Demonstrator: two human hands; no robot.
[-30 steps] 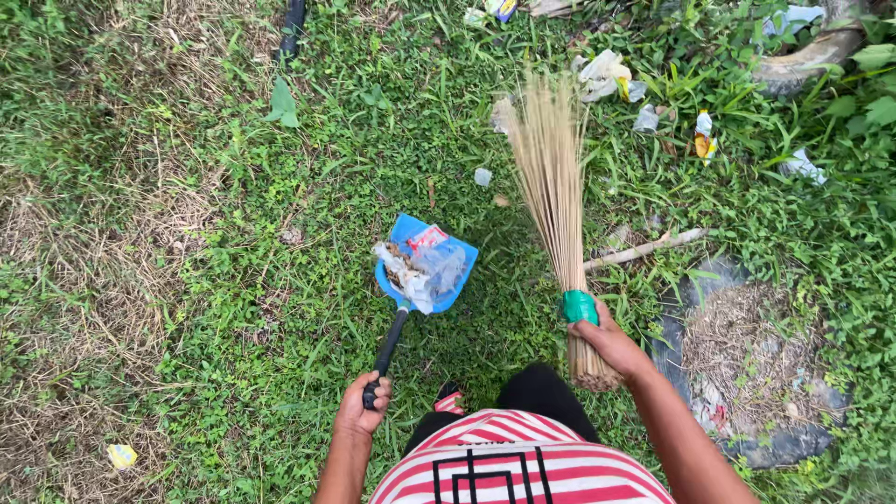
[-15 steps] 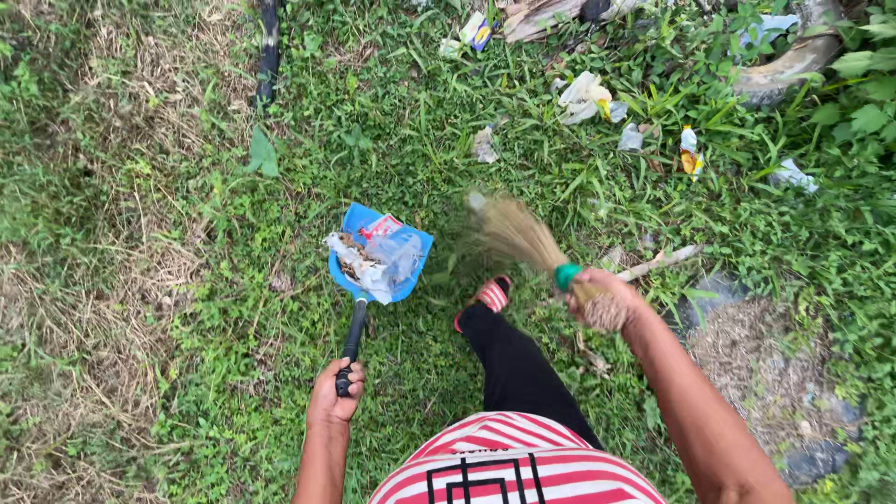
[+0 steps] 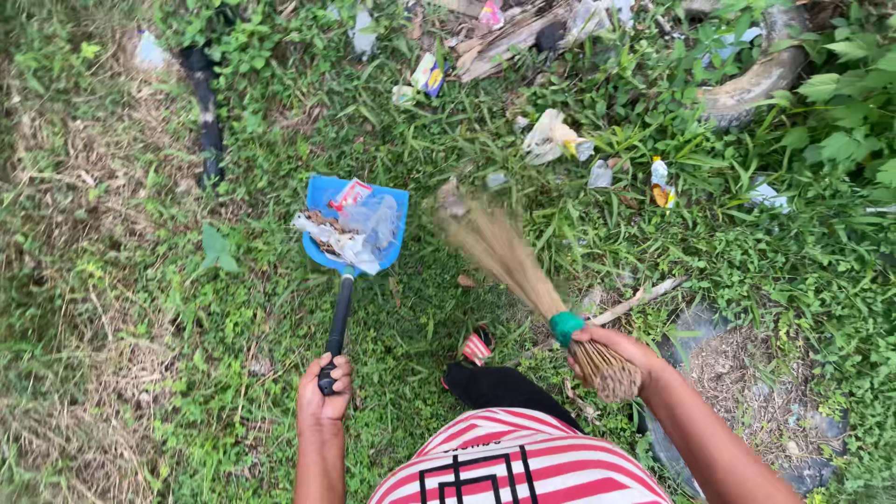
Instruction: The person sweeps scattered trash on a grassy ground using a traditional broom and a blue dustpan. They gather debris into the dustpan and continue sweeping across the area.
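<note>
My left hand [image 3: 324, 394] grips the black handle of a blue dustpan [image 3: 329, 193] that rests on the grass, loaded with plastic wrappers and paper scraps. My right hand [image 3: 609, 350] holds a straw broom [image 3: 509, 257] just below its green binding. The broom's bristles are blurred and point up-left, their tips close to the dustpan's right side. A small piece of litter [image 3: 454, 198] sits at the bristle tips. My foot in a red-strapped sandal [image 3: 478, 345] is on the grass between the two hands.
More litter lies farther off: a white wrapper [image 3: 551, 135], small packets [image 3: 660, 179], a yellow and blue packet [image 3: 427, 75]. A stick [image 3: 644, 297] lies near my right hand. An old tyre [image 3: 758, 79] sits at the top right. Dry grass patches are at the left.
The view has shifted forward over the grass. The broom swung from upright at the right down toward the dustpan, its tips now near the pan. The dustpan stays on the ground.
</note>
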